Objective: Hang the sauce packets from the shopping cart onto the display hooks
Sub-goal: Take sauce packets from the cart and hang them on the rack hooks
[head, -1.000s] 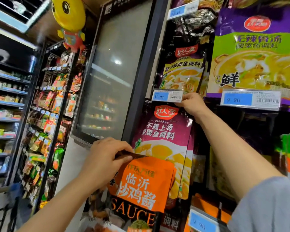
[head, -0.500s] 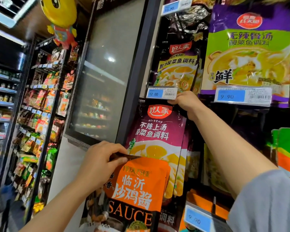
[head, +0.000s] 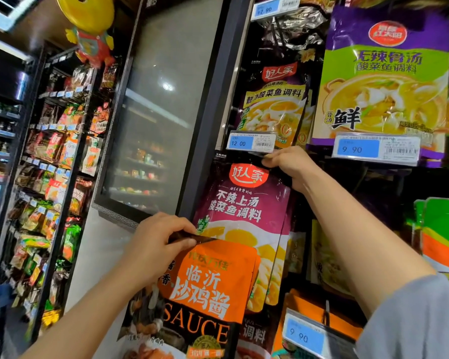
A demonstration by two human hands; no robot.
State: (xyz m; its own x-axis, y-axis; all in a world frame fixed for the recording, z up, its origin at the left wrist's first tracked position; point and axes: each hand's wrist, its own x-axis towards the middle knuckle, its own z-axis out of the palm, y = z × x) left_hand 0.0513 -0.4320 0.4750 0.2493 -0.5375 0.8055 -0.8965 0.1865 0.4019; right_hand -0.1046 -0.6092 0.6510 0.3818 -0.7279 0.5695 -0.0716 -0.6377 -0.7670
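My left hand [head: 157, 248] pinches the dark top edge of an orange and black sauce packet [head: 205, 288], held low in front of the display. My right hand [head: 290, 164] grips the top of a purple sauce packet [head: 244, 206] just under the 12.00 price tag [head: 251, 141], where its hook sits. The hook itself is hidden behind the tag and my fingers. More purple packets hang behind that one. The shopping cart is out of view.
Above hang a dark yellow-labelled packet [head: 275, 104] and a large purple-green packet [head: 386, 81]. A 9.90 tag [head: 376, 149] sits to the right, another 9.90 tag [head: 306, 335] below. A glass-fronted panel [head: 161, 112] and snack shelves [head: 52, 164] stand to the left.
The view has shifted slightly. My right hand stays at the top of the purple packet and my left hand keeps the orange packet at about the same place.
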